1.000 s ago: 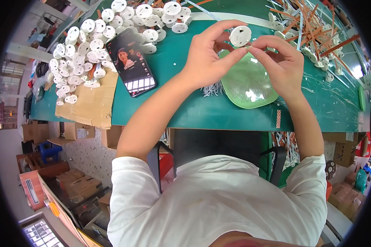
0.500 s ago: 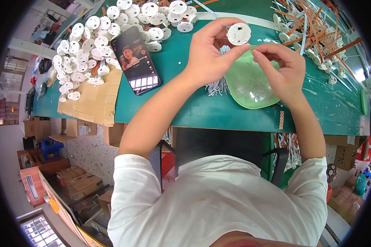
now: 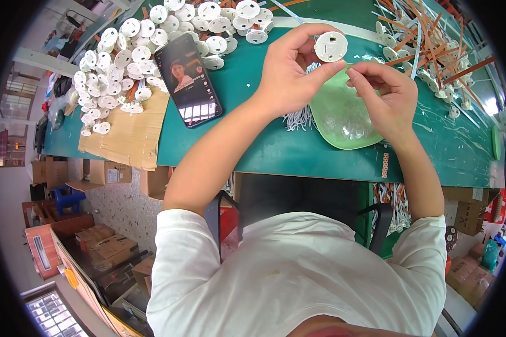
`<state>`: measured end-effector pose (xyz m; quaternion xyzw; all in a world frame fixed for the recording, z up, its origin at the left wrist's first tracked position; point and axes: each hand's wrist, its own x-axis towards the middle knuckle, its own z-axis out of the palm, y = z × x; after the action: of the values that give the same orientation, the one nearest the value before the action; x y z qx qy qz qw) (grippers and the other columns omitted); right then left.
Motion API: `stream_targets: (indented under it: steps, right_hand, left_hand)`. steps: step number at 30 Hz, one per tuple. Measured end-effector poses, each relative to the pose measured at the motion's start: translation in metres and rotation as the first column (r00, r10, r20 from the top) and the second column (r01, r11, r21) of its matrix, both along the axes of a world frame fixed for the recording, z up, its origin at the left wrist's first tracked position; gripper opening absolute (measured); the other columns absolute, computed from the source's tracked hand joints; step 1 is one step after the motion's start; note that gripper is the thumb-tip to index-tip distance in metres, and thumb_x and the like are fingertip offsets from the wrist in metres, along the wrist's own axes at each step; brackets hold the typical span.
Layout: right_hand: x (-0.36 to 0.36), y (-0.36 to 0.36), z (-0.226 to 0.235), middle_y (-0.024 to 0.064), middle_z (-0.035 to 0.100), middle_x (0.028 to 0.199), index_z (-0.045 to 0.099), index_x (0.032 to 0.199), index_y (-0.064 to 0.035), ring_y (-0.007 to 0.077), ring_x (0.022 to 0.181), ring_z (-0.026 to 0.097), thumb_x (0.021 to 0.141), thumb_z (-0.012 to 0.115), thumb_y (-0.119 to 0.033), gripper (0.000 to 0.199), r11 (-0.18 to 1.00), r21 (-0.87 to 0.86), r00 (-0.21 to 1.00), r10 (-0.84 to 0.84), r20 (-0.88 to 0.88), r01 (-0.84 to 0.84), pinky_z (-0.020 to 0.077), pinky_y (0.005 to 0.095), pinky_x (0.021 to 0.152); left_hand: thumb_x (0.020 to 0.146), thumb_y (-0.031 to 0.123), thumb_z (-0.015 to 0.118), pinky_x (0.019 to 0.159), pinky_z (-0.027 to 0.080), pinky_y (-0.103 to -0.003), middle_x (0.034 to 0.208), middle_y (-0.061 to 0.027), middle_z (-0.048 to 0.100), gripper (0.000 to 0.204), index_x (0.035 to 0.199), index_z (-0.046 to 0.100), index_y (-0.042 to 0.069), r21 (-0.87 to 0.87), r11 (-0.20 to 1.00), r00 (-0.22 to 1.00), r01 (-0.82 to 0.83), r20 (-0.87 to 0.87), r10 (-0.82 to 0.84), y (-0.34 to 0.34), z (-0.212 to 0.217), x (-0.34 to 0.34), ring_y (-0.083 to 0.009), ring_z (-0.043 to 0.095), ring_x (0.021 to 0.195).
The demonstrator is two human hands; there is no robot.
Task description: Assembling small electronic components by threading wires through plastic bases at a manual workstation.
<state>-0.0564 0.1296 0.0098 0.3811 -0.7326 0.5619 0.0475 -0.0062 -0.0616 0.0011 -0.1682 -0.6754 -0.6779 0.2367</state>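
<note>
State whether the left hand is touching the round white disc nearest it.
Touching: the head view shows the left hand gripping the white disc, thumb at its lower edge, index finger at its upper edge.

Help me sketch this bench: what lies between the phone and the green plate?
In the head view, the left hand and wrist, white strands and green tabletop show between them.

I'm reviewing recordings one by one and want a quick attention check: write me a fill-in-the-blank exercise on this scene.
A round white plastic disc is gripped by the person's ____ hand.
The light green plastic dish lies to the ____ of the black rectangular phone.
Part of the loose pile of round white discs rests on a flat brown sheet of ____.
Missing words: left; right; cardboard.
</note>
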Motion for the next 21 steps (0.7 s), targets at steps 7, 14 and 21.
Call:
stream_targets:
  steps: [7, 14, 21]
  right_hand:
    - [0.003, 0.001, 0.003, 0.0079, 0.072, 0.091, 0.07, 0.103, 0.0053, 0.0119, 0.078, 0.07, 0.09, 0.07, 0.0, 0.014, 1.0, -0.013, 0.999, 0.018, -0.041, -0.019, 0.0562, 0.023, 0.069]
    - [-0.005, 0.014, 0.02, 0.0076, 0.072, 0.088, 0.07, 0.1, 0.0074, 0.012, 0.078, 0.07, 0.089, 0.071, 0.003, 0.012, 0.955, -0.256, 0.984, -0.17, -0.057, 0.15, 0.0567, 0.022, 0.071]
    - [0.013, 0.017, 0.026, 0.011, 0.072, 0.087, 0.069, 0.1, 0.0084, 0.0149, 0.076, 0.071, 0.088, 0.069, 0.009, 0.012, 0.986, -0.132, 0.901, -0.148, -0.407, 0.103, 0.058, 0.0242, 0.069]
  left_hand:
    - [0.083, -0.009, 0.072, 0.088, 0.056, -0.029, 0.111, -0.0071, 0.068, 0.052, 0.131, 0.055, 0.002, -0.012, 1.0, 1.0, 0.015, -0.027, -0.015, 0.001, 0.001, 0.0, -0.013, 0.066, 0.102]
    - [0.101, 0.012, 0.056, 0.096, 0.052, -0.033, 0.123, -0.0129, 0.066, 0.05, 0.149, 0.043, 0.004, 0.106, 0.958, 0.958, 0.267, 0.081, -0.276, -0.003, 0.006, -0.001, -0.0192, 0.065, 0.11]
    - [0.103, 0.01, 0.053, 0.096, 0.052, -0.035, 0.126, -0.0151, 0.067, 0.04, 0.141, 0.053, 0.0, 0.094, 0.916, 0.907, 0.391, 0.131, -0.4, 0.002, 0.006, 0.004, -0.0248, 0.066, 0.116]
